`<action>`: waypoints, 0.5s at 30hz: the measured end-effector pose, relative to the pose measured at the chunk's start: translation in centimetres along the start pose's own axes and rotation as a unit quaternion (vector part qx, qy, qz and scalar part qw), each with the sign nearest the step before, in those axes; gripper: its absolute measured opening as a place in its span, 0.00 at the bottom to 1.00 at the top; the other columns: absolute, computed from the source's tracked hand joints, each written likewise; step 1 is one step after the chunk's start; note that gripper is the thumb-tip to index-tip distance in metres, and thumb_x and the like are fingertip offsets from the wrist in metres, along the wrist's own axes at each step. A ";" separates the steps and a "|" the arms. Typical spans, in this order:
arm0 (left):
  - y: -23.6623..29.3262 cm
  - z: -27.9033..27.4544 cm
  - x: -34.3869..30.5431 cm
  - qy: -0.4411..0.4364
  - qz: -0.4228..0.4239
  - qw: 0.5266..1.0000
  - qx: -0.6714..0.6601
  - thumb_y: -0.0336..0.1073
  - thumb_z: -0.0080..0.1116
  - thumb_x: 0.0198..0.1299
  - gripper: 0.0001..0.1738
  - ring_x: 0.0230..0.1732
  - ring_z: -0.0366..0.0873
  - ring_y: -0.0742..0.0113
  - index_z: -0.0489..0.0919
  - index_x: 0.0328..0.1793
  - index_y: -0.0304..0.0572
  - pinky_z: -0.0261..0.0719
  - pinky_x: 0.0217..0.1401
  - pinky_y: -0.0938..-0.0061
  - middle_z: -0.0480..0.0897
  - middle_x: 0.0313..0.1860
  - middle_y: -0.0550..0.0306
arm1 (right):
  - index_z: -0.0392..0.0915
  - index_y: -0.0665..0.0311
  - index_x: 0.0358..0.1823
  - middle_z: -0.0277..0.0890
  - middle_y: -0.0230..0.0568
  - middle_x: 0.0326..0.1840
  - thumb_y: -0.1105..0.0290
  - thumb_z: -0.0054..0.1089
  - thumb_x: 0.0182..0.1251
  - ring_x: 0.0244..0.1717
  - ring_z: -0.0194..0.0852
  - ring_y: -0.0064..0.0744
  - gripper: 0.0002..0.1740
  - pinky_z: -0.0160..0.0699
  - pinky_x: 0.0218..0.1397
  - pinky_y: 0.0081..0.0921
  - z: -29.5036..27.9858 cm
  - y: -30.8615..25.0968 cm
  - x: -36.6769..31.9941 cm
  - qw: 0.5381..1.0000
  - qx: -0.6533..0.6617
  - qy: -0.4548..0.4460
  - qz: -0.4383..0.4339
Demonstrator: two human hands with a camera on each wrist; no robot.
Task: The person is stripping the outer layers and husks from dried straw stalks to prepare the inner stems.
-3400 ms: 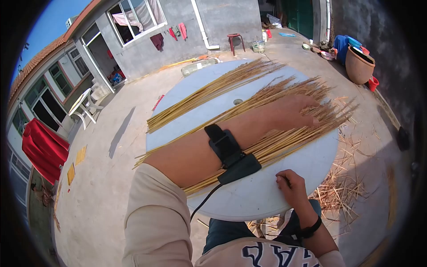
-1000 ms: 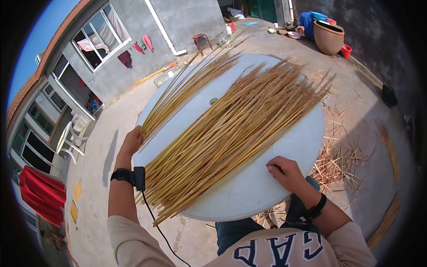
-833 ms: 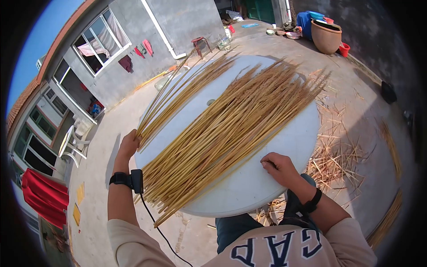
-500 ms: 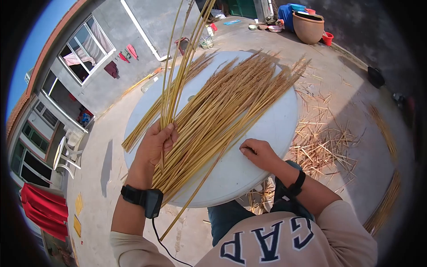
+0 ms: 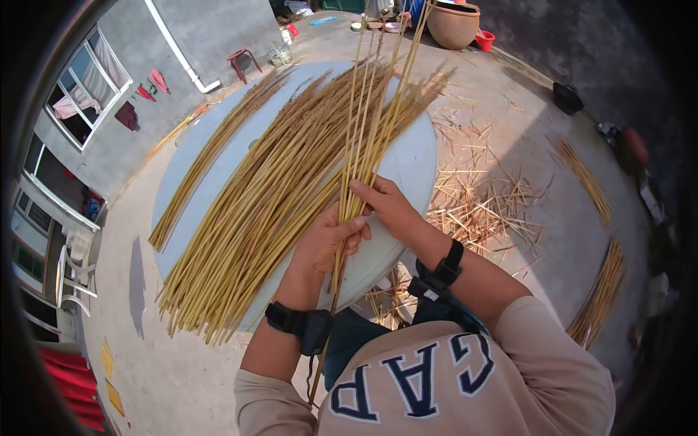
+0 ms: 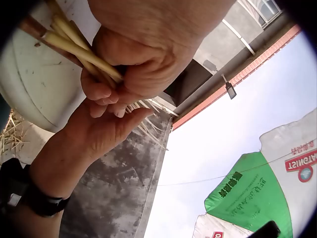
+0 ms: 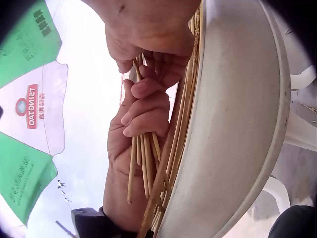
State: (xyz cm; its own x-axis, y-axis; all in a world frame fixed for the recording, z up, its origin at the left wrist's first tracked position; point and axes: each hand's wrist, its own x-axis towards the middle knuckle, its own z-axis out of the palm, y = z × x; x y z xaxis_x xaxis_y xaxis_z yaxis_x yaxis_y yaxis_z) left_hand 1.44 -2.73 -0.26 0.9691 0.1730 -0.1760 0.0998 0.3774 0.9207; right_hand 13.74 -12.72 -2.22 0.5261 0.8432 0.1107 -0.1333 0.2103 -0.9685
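My left hand (image 5: 323, 236) grips a small bunch of long yellow stalks (image 5: 354, 156) near its lower part. Just above it, my right hand (image 5: 389, 207) holds the same bunch, thumb across the front. The bunch stands nearly upright over the near right of the table. Cut stalk ends (image 7: 146, 166) poke out below the left fingers in the right wrist view. A large pile of stalks (image 5: 247, 189) with feathery brown heads lies across the round white table (image 5: 418, 163). To its left lies a narrower row of stalks (image 5: 211, 156). One longer stalk (image 5: 322, 363) slants down past my left wrist.
Broken straw (image 5: 480, 196) litters the ground right of the table. Two more stalk bundles lie farther right, one a nearer bundle (image 5: 600, 291). A clay pot (image 5: 454, 25) and red bucket (image 5: 485, 40) stand by the wall. A red stool (image 5: 242, 64) is behind.
My left hand has picked some stalks from the far-left row and carried them right, over the main pile. My right hand has come up from the table edge and taken hold of them.
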 end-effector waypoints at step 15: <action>0.0 -0.4 0.1 -0.054 -0.027 0.998 -0.004 0.29 0.55 0.55 0.24 0.49 0.77 0.48 0.67 0.58 0.28 0.82 0.44 0.64 0.76 0.46 0.37 | 0.69 0.70 0.50 0.77 0.47 0.40 0.64 0.52 0.65 0.41 0.78 0.35 0.18 0.79 0.47 0.29 -0.2 1.8 0.8 0.971 0.235 -0.011 0.044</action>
State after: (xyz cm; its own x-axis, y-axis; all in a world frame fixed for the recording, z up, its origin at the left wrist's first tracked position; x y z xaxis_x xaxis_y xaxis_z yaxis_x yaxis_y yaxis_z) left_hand 1.43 -2.34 -0.39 0.9811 0.0539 -0.1856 0.1503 0.3906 0.9082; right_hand 14.12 -11.73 -3.93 0.4779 0.8774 0.0412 -0.5483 0.3346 -0.7664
